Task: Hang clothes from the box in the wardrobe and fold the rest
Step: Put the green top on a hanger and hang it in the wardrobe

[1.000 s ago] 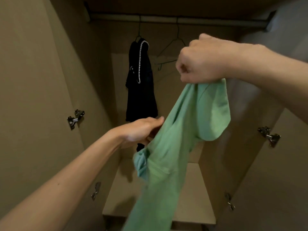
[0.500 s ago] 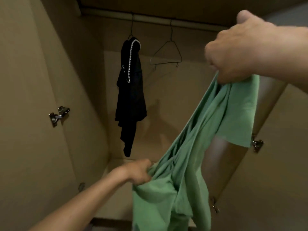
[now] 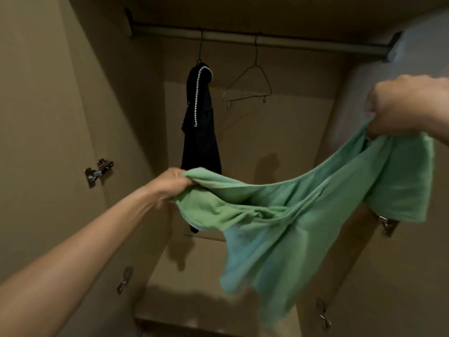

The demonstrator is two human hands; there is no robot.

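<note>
Green garment (image 3: 303,215) stretched sideways before the wardrobe (image 3: 136,113), long axis sloping from left hand (image 3: 173,184) up to right hand (image 3: 401,105), each grip clamped on an end, loose cloth drooping down.

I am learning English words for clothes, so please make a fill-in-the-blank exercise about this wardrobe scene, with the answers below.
1. The left hand and the right hand hold a soft cloth garment of ____ colour.
2. The thin bare wire hanger hangs to the ____ of the black garment with pearl trim.
3. The number of hangers on the grey metal rail is ____.
Missing words: green; right; two.
</note>
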